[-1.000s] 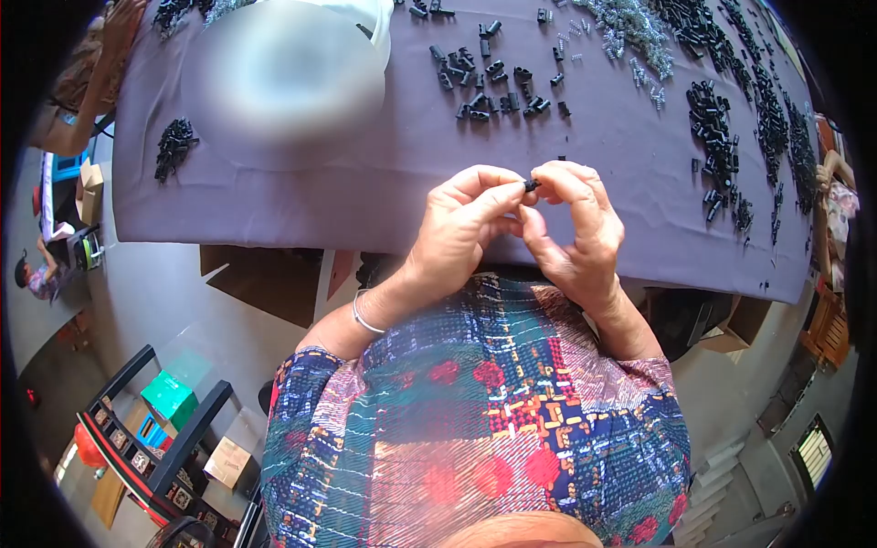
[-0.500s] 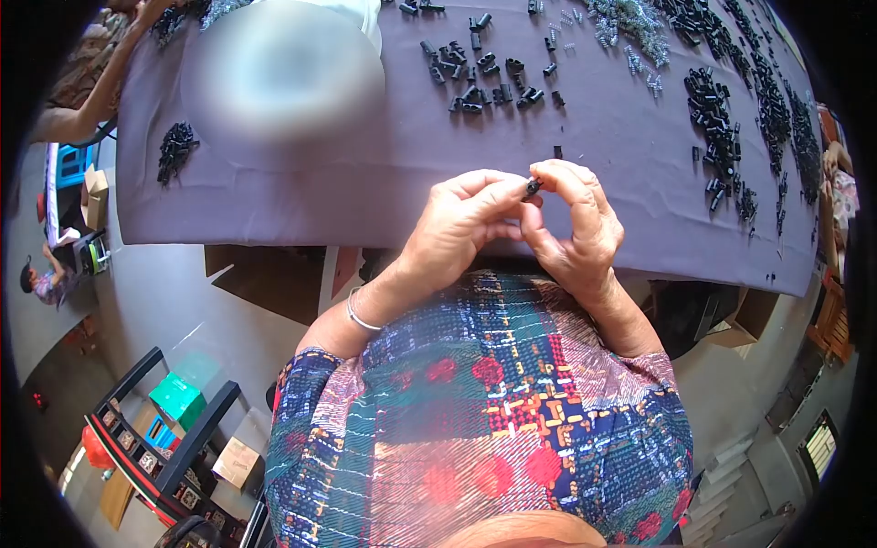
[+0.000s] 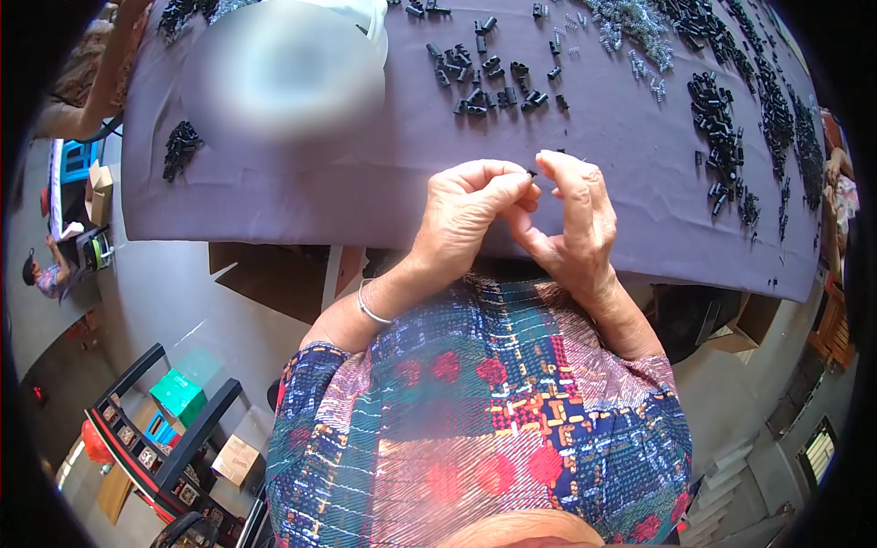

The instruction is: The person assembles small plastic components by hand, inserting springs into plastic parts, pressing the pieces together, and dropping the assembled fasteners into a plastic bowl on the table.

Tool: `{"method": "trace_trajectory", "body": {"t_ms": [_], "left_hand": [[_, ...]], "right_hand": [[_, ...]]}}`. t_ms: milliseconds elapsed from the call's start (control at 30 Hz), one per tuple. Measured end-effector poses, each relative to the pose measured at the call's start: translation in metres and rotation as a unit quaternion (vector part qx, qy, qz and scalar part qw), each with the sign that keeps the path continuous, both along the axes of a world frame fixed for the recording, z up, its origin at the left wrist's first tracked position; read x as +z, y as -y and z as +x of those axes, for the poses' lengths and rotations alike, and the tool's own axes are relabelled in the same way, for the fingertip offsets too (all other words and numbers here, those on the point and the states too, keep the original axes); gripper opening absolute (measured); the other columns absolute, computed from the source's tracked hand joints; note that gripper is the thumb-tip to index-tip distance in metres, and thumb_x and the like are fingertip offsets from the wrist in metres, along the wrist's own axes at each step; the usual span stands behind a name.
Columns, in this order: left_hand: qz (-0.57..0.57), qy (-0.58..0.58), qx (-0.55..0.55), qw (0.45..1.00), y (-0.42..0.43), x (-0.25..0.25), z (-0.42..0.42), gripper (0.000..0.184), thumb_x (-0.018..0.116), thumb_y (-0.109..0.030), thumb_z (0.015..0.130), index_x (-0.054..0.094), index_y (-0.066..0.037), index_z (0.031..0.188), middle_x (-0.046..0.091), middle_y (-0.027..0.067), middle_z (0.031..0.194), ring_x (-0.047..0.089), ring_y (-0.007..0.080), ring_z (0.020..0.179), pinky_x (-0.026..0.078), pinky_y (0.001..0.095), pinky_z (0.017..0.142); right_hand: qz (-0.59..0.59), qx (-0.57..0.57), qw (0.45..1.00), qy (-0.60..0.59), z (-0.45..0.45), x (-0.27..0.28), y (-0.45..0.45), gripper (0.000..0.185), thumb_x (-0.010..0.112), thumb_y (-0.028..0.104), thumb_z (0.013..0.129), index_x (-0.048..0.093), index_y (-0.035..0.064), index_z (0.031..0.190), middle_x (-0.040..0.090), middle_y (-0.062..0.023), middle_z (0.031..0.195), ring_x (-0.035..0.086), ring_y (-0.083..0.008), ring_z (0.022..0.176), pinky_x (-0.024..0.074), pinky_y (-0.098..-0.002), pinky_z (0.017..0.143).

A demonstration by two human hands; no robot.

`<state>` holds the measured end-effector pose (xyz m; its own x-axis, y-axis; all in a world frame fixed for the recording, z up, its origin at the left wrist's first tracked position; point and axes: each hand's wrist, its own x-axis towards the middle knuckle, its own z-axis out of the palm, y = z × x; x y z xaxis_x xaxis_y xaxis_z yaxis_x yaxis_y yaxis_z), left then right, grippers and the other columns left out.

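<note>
Above the front edge of the purple-grey cloth (image 3: 365,196), my left hand (image 3: 466,215) pinches a small black plastic part (image 3: 532,173) between thumb and fingertips. Only a dark tip of that part shows; the fingers cover the rest. My right hand (image 3: 582,219) is close beside it, with index finger and thumb spread apart and nothing visible between them. The right thumb lies near the left fingertips; whether they touch I cannot tell. Beyond the hands is a loose group of black cylindrical parts (image 3: 493,68).
Small metal springs (image 3: 630,27) lie heaped at the back. More black parts (image 3: 717,128) spread along the right, with a small pile (image 3: 181,151) at left. A white round object (image 3: 288,68), blurred, stands at back left. Another person's arm (image 3: 91,110) reaches in at upper left.
My right index finger has lifted off the black part, and the right hand has opened. The left hand still pinches the part, now more hidden. The view has shifted slightly.
</note>
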<state>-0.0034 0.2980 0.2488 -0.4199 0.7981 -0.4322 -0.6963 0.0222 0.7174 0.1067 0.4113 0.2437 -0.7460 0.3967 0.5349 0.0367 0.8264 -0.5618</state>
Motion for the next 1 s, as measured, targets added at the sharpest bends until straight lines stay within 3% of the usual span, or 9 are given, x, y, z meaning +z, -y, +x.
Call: {"method": "trace_trajectory", "body": {"t_ms": [100,300,400,533,633,933,1000], "left_hand": [[-0.007,-0.005,0.004,1.000,-0.001,-0.004,0.002,0.016,0.066,-0.012,0.091,0.067,0.003,0.096,0.068,0.0079,0.089,0.063,0.0125,0.081,0.052,0.0263,0.077],[-0.001,-0.010,0.012,1.000,-0.002,-0.005,0.004,0.012,0.067,-0.008,0.090,0.069,0.003,0.093,0.070,0.0085,0.084,0.065,0.0116,0.076,0.054,0.0247,0.071],[-0.013,-0.033,0.003,0.999,-0.002,-0.005,0.004,0.015,0.065,-0.011,0.092,0.068,0.003,0.096,0.069,0.0077,0.084,0.065,0.0123,0.075,0.054,0.0249,0.070],[0.007,0.047,0.049,0.998,0.000,-0.004,0.003,0.026,0.057,-0.020,0.097,0.063,0.004,0.103,0.065,0.0068,0.085,0.065,0.0139,0.075,0.055,0.0265,0.069],[0.015,0.010,-0.003,1.000,0.003,-0.006,0.001,0.024,0.057,-0.019,0.097,0.063,0.004,0.102,0.065,0.0075,0.084,0.065,0.0133,0.076,0.054,0.0262,0.070],[0.015,0.012,-0.019,1.000,0.002,-0.011,0.000,0.023,0.054,-0.019,0.099,0.062,0.002,0.104,0.066,0.0064,0.082,0.065,0.0119,0.077,0.053,0.0252,0.073],[0.018,0.015,-0.039,0.999,0.004,-0.013,-0.003,0.024,0.052,-0.018,0.100,0.061,0.003,0.107,0.066,0.0077,0.087,0.065,0.0128,0.082,0.053,0.0268,0.079]], "right_hand": [[0.030,0.014,0.999,0.039,0.001,0.000,-0.002,0.056,0.079,0.007,0.063,0.058,-0.0046,0.114,0.064,-0.0169,0.096,0.065,-0.0322,0.083,0.0561,-0.0384,0.071],[0.065,0.025,0.996,0.063,0.003,0.001,-0.004,0.049,0.079,0.011,0.065,0.060,-0.0053,0.107,0.065,-0.0152,0.086,0.066,-0.0301,0.076,0.0563,-0.0368,0.064],[0.064,0.022,0.996,0.050,0.001,0.001,-0.003,0.043,0.078,0.010,0.066,0.061,-0.0045,0.102,0.064,-0.0131,0.081,0.065,-0.0285,0.071,0.0553,-0.0358,0.061],[0.073,0.015,0.997,0.007,-0.002,0.000,-0.008,0.035,0.076,0.010,0.064,0.062,-0.0021,0.093,0.059,-0.0097,0.073,0.061,-0.0259,0.063,0.0515,-0.0350,0.056],[0.095,0.007,0.995,-0.019,-0.003,-0.006,-0.013,0.030,0.075,0.011,0.063,0.061,-0.0001,0.087,0.053,-0.0077,0.067,0.056,-0.0246,0.058,0.0481,-0.0345,0.052],[0.098,-0.002,0.994,-0.047,-0.006,-0.016,-0.016,0.024,0.075,0.014,0.065,0.059,0.0021,0.079,0.048,-0.0064,0.063,0.051,-0.0233,0.053,0.0441,-0.0341,0.049],[0.095,0.000,0.994,-0.047,-0.007,-0.015,-0.017,0.024,0.075,0.015,0.065,0.059,0.0024,0.078,0.048,-0.0063,0.063,0.051,-0.0233,0.052,0.0439,-0.0340,0.049]]}}
